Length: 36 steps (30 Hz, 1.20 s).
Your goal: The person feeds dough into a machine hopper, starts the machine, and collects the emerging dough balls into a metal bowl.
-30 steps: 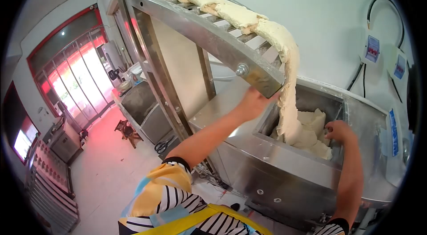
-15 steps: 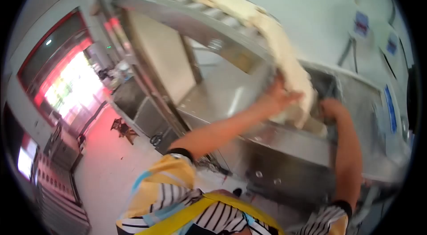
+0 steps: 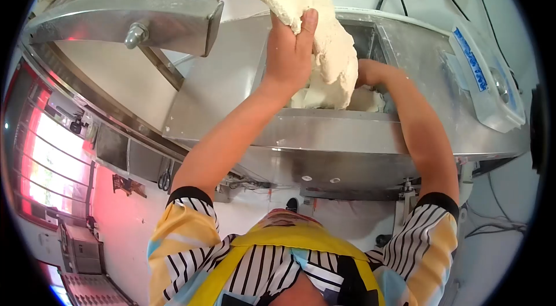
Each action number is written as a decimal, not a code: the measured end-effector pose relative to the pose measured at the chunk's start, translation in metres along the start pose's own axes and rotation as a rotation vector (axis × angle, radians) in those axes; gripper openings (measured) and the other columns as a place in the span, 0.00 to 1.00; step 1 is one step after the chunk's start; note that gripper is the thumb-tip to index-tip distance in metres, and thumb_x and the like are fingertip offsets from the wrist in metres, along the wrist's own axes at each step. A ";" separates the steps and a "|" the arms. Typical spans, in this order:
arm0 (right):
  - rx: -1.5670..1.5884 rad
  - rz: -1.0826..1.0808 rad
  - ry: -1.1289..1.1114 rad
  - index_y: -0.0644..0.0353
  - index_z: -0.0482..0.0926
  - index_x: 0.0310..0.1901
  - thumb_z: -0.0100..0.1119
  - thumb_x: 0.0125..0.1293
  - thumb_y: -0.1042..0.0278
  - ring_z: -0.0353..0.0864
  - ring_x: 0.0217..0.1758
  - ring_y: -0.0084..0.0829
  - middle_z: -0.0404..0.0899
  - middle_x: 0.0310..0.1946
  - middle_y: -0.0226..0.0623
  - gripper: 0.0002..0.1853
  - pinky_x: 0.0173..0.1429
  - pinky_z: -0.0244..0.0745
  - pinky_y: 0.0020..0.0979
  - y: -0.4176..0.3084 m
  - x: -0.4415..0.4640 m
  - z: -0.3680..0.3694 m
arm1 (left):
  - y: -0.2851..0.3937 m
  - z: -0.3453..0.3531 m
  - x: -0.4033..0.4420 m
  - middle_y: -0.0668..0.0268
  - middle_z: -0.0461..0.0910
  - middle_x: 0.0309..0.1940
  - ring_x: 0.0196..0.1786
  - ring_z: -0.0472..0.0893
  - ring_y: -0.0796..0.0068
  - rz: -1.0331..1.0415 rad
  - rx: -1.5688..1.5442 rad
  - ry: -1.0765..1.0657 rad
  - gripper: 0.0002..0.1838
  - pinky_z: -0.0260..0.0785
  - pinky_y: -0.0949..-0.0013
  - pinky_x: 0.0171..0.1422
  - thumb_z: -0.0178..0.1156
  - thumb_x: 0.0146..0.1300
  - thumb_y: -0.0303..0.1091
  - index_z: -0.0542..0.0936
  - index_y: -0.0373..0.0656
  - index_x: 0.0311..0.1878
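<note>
Head view: left hand grips long, cream-coloured dough strip, fingers partly behind it; right hand just beside, grip unclear.

A thick dough band is borne at far left by a slatted steel frame and is grasped by the left hand, thumb against its near side. Its end is hung over the hopper, in which further dough is seen. The right hand is positioned in the hopper, right of the band, fingers hidden.
</note>
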State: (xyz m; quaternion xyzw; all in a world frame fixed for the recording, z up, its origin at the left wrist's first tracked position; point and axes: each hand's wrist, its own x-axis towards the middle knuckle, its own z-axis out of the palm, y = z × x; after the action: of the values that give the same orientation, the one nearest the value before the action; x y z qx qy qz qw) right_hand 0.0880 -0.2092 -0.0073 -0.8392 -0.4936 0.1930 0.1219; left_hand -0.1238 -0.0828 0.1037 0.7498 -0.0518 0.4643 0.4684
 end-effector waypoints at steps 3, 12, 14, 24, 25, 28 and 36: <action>-0.003 0.022 -0.120 0.59 0.71 0.51 0.66 0.47 0.63 0.76 0.47 0.38 0.75 0.46 0.44 0.28 0.49 0.71 0.36 0.001 0.008 0.016 | -0.017 -0.022 0.002 0.55 0.74 0.43 0.45 0.73 0.63 0.063 0.110 -0.047 0.22 0.63 0.67 0.51 0.50 0.63 0.41 0.64 0.33 0.52; 0.048 0.312 -0.284 0.59 0.73 0.50 0.68 0.44 0.57 0.77 0.43 0.35 0.77 0.41 0.44 0.30 0.46 0.71 0.33 -0.005 0.014 0.027 | -0.020 -0.060 0.002 0.46 0.75 0.40 0.44 0.75 0.46 0.031 0.484 -0.147 0.24 0.66 0.57 0.46 0.50 0.63 0.40 0.61 0.32 0.55; 0.026 0.294 -0.194 0.64 0.75 0.45 0.68 0.44 0.55 0.78 0.40 0.36 0.78 0.39 0.44 0.28 0.43 0.72 0.34 -0.005 0.014 0.032 | -0.025 -0.062 0.003 0.46 0.75 0.40 0.44 0.74 0.45 0.091 0.576 -0.147 0.24 0.67 0.57 0.45 0.50 0.63 0.40 0.60 0.33 0.55; 0.067 0.106 -0.092 0.63 0.77 0.43 0.67 0.41 0.55 0.78 0.40 0.38 0.78 0.40 0.47 0.27 0.44 0.72 0.35 -0.013 0.014 0.027 | -0.047 -0.072 -0.005 0.59 0.72 0.49 0.51 0.73 0.67 -0.338 -0.243 -0.271 0.33 0.65 0.68 0.53 0.63 0.52 0.36 0.60 0.35 0.58; 0.100 0.030 -0.050 0.62 0.77 0.42 0.67 0.41 0.55 0.77 0.39 0.37 0.78 0.39 0.45 0.26 0.43 0.71 0.34 -0.017 0.008 0.019 | -0.046 -0.072 -0.010 0.59 0.71 0.51 0.52 0.72 0.69 -0.426 -0.206 -0.310 0.34 0.64 0.68 0.55 0.64 0.50 0.36 0.60 0.35 0.58; 0.259 -0.035 -0.021 0.62 0.78 0.40 0.67 0.41 0.56 0.76 0.35 0.34 0.78 0.35 0.42 0.25 0.39 0.70 0.33 -0.023 -0.022 -0.019 | -0.060 -0.063 -0.033 0.59 0.72 0.49 0.49 0.73 0.72 -0.519 -0.094 -0.353 0.30 0.66 0.68 0.52 0.66 0.49 0.34 0.66 0.33 0.54; -0.430 0.315 -0.250 0.56 0.79 0.40 0.67 0.43 0.54 0.76 0.40 0.31 0.78 0.36 0.37 0.22 0.40 0.69 0.32 -0.052 -0.010 -0.003 | -0.075 -0.083 -0.021 0.49 0.77 0.26 0.30 0.77 0.54 -0.007 0.925 -0.559 0.14 0.70 0.58 0.35 0.58 0.52 0.36 0.77 0.31 0.29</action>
State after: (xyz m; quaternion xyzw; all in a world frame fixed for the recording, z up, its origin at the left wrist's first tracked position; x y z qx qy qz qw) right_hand 0.0446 -0.1927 0.0173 -0.8817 -0.3981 0.2024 -0.1521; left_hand -0.1509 0.0142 0.0499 0.9730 0.0377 0.2199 0.0592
